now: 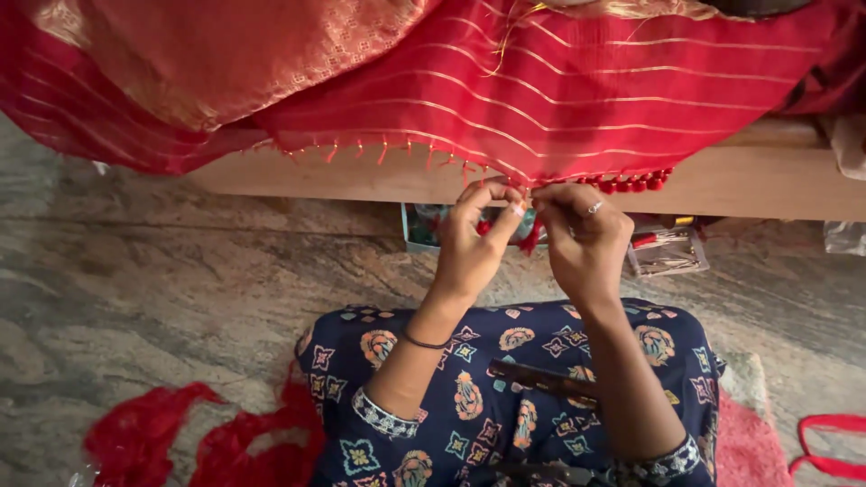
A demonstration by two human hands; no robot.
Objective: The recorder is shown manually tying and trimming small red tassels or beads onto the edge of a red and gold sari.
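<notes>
A red cloth with thin gold stripes (577,99) hangs over a wooden ledge (361,176); its lower edge carries a fringe of short tassels and a row of small red knots (631,183). My left hand (474,239) and my right hand (582,236) meet at this edge, fingers pinched on a red tassel thread (530,233) that dangles between them. A ring shows on my right hand, and a thin dark bangle circles my left wrist. My lap in a dark blue patterned garment (505,397) lies below.
A small open box (419,230) and a clear plastic case of small tools (667,252) sit on the stone floor under the ledge. Loose red threads (180,437) lie at lower left, a red strip (830,446) at lower right, a pink mat (749,446) beside my knee.
</notes>
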